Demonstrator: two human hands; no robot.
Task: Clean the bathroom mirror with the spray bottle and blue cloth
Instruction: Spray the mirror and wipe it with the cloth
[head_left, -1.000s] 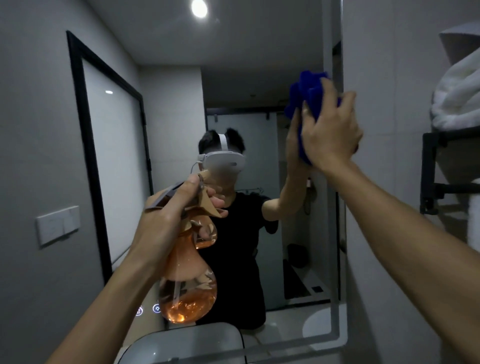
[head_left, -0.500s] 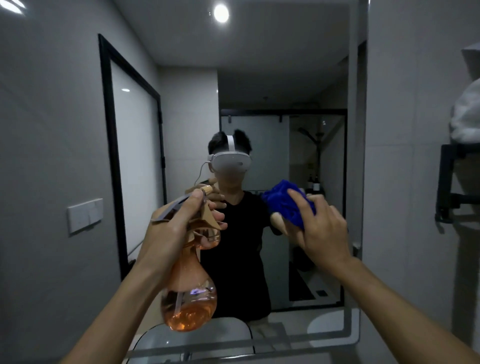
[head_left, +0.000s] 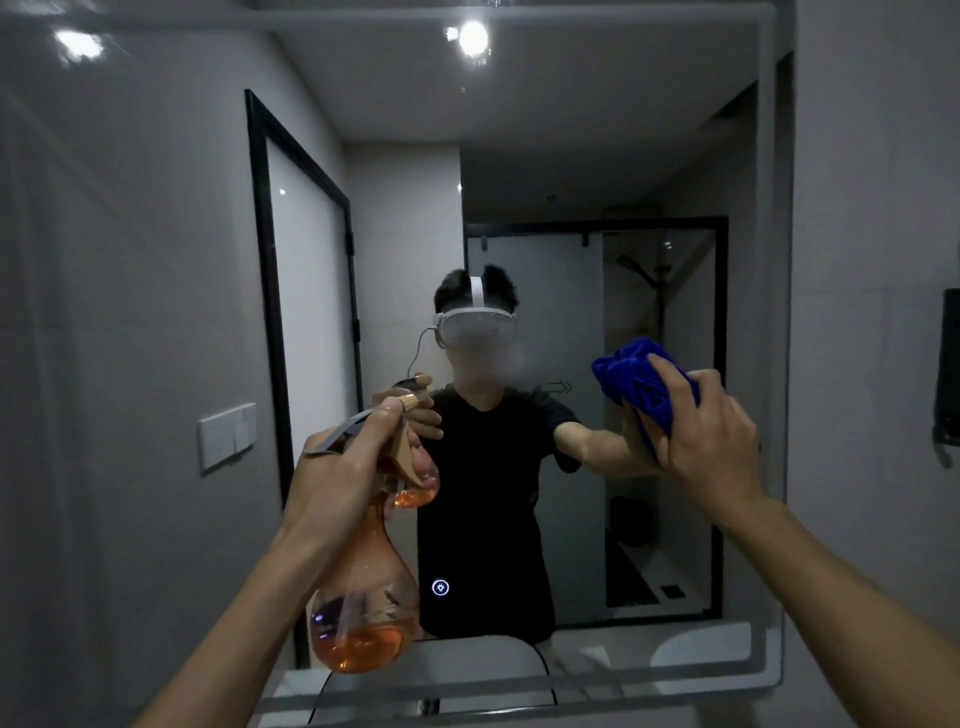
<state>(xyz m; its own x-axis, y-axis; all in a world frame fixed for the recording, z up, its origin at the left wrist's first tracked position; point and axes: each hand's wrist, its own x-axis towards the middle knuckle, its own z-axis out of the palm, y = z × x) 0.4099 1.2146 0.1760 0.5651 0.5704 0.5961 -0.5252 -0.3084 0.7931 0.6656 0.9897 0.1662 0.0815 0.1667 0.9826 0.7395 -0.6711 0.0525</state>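
No words can be read; only a small glowing light sign (head_left: 440, 587) shines low on the mirror (head_left: 571, 171). The left hand (head_left: 343, 467) has its fingers wrapped tight around the spray bottle (head_left: 366, 597) of orange liquid. The right hand (head_left: 706, 436) squeezes the blue cloth (head_left: 636, 382) against the glass. Grey walls (head_left: 872, 208) stand all around.

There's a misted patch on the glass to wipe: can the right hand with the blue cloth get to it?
Probably yes: the right hand presses the bunched blue cloth on the mirror beside the misted patch, with bare glass between them.
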